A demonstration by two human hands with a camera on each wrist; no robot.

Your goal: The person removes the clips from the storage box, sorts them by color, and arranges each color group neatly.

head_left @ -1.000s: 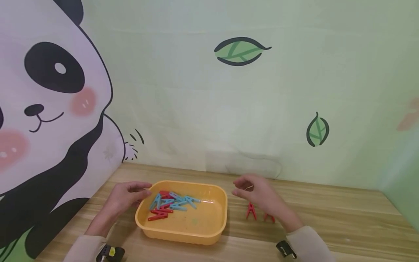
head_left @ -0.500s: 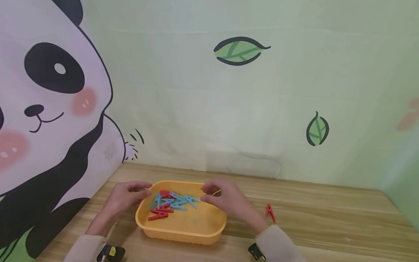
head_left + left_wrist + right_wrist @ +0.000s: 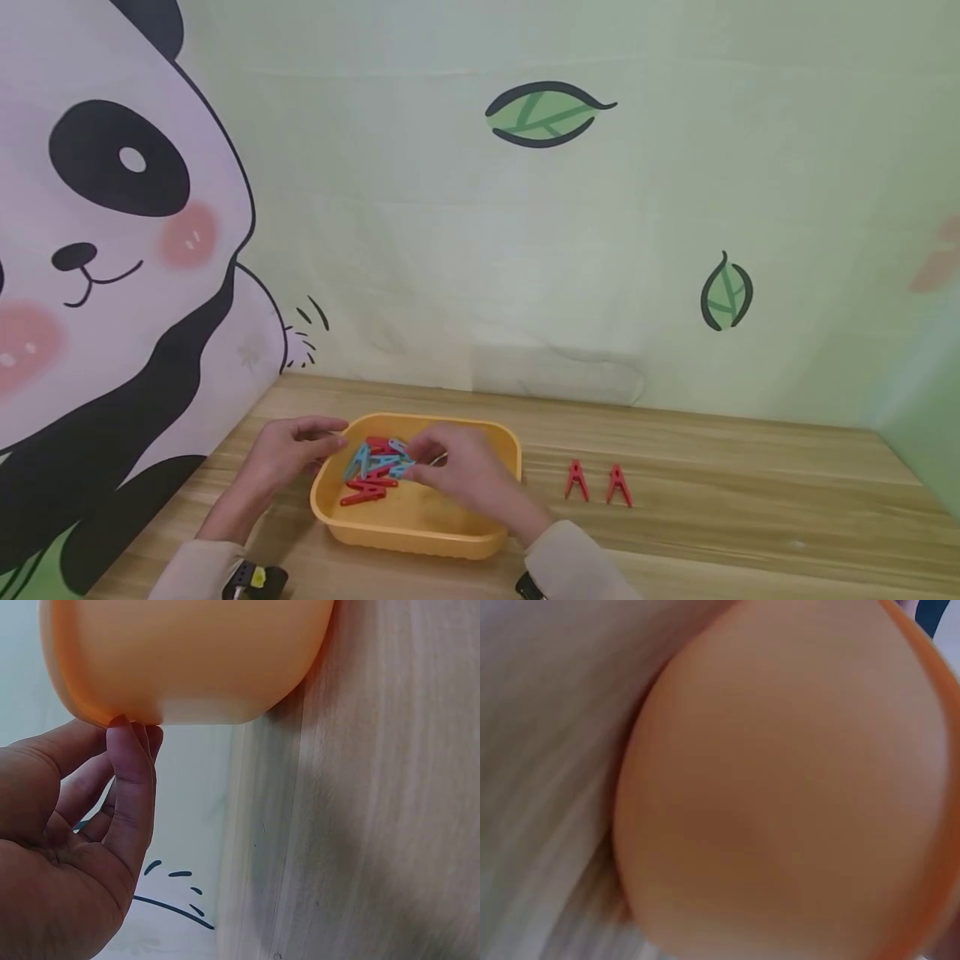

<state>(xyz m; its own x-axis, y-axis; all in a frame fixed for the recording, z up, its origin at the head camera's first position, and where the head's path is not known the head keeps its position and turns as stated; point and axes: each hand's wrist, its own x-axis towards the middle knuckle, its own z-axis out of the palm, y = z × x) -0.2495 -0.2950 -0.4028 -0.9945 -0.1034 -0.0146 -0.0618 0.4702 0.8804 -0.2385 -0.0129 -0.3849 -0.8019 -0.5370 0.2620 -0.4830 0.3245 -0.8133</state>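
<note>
A yellow plastic basin (image 3: 420,542) stands on the wooden table, with red clothespins (image 3: 363,496) and light blue clothespins (image 3: 357,461) heaped in its left half. My left hand (image 3: 285,450) grips the basin's left rim between thumb and fingers; the left wrist view shows the fingertips (image 3: 127,742) right at the edge. Inside the basin, my right hand (image 3: 468,471) hangs over the blue clothespins, thumb and fingers parted and bent toward them. It covers part of the heap. In the right wrist view the basin's outer wall (image 3: 780,780) fills the picture and hides the hand.
To the right of the basin, two red clothespins lie side by side on the table (image 3: 697,475), a left one (image 3: 576,480) and a right one (image 3: 618,485). Behind the table rises a pale green wall cloth (image 3: 420,250) with a printed panda and leaves.
My right hand has moved left from above the red clothespins on the table, across the basin, to the heap of clothespins. My left hand stays on the rim.
</note>
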